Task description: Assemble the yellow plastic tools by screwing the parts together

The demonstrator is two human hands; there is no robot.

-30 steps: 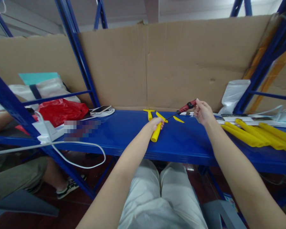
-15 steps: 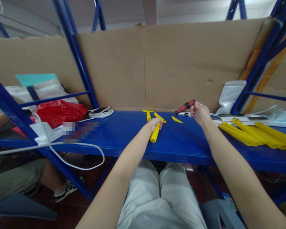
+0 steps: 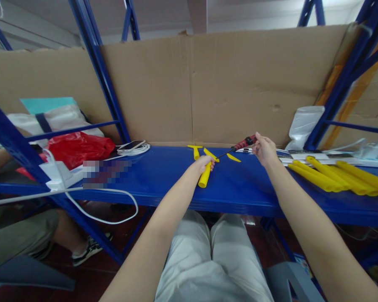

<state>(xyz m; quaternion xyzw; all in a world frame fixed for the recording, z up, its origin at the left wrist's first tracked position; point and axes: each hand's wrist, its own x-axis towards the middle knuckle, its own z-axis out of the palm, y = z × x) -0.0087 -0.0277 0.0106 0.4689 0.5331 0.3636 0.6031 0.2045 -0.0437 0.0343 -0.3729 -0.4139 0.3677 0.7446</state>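
Note:
My left hand (image 3: 208, 164) is closed round a yellow handle-like plastic piece (image 3: 203, 180) on the blue table. My right hand (image 3: 265, 149) pinches the end of a red and black screwdriver (image 3: 244, 143). The screwdriver's thin shaft slants down to the left and ends at my left fingers, where its tip is hidden. Just beyond the left hand lie a yellow T-shaped piece (image 3: 195, 152) and a yellow strip (image 3: 209, 153). A thin, curved yellow piece (image 3: 233, 157) rests below the screwdriver handle.
Several yellow handles (image 3: 343, 176) lie side by side at the right. A phone (image 3: 131, 145) on a coiled white cable, a red plastic bag (image 3: 80, 144) and a white power strip (image 3: 58, 176) are at the left. Cardboard (image 3: 239, 84) stands behind the blue table (image 3: 164, 176). Another person sits at far left.
The screwdriver's handle looks turned about its axis, with more black showing, and my right fingers have shifted slightly on its end. My left hand stays in place.

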